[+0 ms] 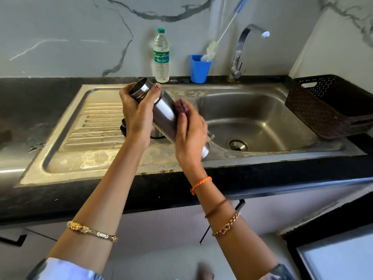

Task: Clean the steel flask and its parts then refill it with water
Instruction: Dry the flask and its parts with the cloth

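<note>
Above the wet drainboard point(94, 118) of the steel sink point(260, 118), I see the steel flask point(163, 110) held tilted in the air, its open mouth up and to the left, its base down toward the right. My left hand point(137, 110) grips the flask at the neck, the fingers and thumb curled around it just under the rim. My right hand point(189, 132) lies on the lower body of the flask; its fingers look blurred and rather straight along the metal, so I cannot tell if they really wrap it or only press flat on it.

Just under the left hand, on the drainboard, there is a dark round cap point(123, 127), and beside it a small steel cup point(156, 132), partly hidden behind the wrist and the flask. To the right of the right hand is the sink basin with its drain point(237, 144). Behind the held flask, on the black counter point(40, 93), stands a clear plastic water bottle point(161, 57) with a green cap, then a blue cup point(199, 69) with a bottle brush point(212, 50) leaning in it, then the tap point(240, 49). Far to the right of the grip, a dark brown perforated basket point(327, 106) rests at the sink's edge.
</note>
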